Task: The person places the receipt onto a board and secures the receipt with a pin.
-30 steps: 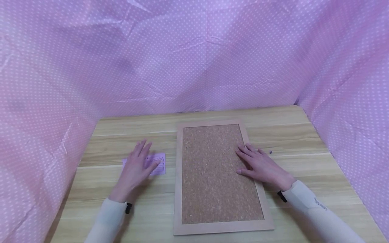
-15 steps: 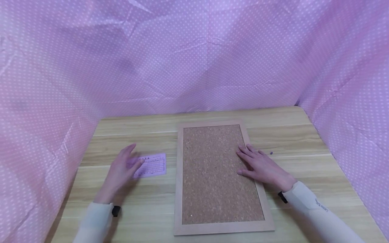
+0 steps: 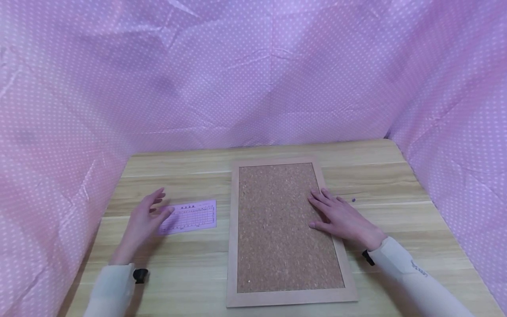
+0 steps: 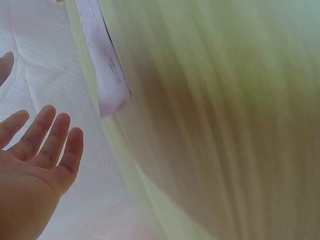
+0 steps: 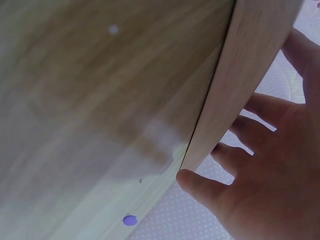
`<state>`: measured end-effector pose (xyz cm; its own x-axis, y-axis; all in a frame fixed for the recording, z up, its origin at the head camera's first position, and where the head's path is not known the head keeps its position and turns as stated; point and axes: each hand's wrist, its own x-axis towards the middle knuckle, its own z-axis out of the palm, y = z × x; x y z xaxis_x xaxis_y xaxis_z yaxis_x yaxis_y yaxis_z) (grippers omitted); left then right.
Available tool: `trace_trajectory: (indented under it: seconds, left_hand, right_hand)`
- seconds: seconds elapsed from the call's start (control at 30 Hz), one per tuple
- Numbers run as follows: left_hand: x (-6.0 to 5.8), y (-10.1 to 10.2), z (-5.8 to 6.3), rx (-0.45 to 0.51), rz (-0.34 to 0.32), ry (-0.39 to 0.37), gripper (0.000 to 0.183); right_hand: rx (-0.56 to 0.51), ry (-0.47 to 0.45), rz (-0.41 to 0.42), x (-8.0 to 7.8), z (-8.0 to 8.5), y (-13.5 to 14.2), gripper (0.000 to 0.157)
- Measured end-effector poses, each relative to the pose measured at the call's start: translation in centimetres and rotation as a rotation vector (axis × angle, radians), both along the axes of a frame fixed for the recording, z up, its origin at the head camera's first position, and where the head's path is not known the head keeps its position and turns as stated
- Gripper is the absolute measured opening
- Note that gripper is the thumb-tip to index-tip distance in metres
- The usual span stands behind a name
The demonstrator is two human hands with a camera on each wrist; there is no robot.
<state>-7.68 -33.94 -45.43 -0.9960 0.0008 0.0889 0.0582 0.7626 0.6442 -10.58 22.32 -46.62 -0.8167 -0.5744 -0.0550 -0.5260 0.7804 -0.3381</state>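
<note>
My left hand [image 3: 142, 220] hovers at the left end of a pink printed slip [image 3: 194, 217] with a table grid on it, thumb overlapping the slip's edge in the head view. Its fingers are loosely bent, and in the left wrist view they spread apart with nothing between them. The slip lies flat on the table. My right hand [image 3: 344, 218] rests with straight fingers across the right side of a wood-framed cork board [image 3: 283, 229], which lies on the table. To the right of that hand is a small purple thumbtack [image 3: 354, 200], its round head plainer in the right wrist view.
The wooden table [image 3: 190, 171] reaches back to a pink curtain [image 3: 253, 79] with white dots, which also runs along both sides. A tiny white speck [image 3: 249, 281] shows near the cork's lower left corner.
My left hand has moved left and a little toward me, uncovering most of the slip, and its fingers have bent more. The right hand and the cork board stay put.
</note>
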Motion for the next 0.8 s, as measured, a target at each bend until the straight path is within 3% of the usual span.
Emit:
trace_trajectory:
  seconds: [0.43,0.8]
  left_hand:
    - [0.2,-2.3,0.3,0.039,0.048,-0.198,0.079]
    - [-1.1,-3.1,-0.5,-0.025,-0.04,-0.264,0.068]
  right_hand:
    - [-0.002,-0.001,0.005,0.0,-0.1,0.0,0.083]
    - [-0.003,0.025,0.017,-0.1,0.1,-0.1,0.081]
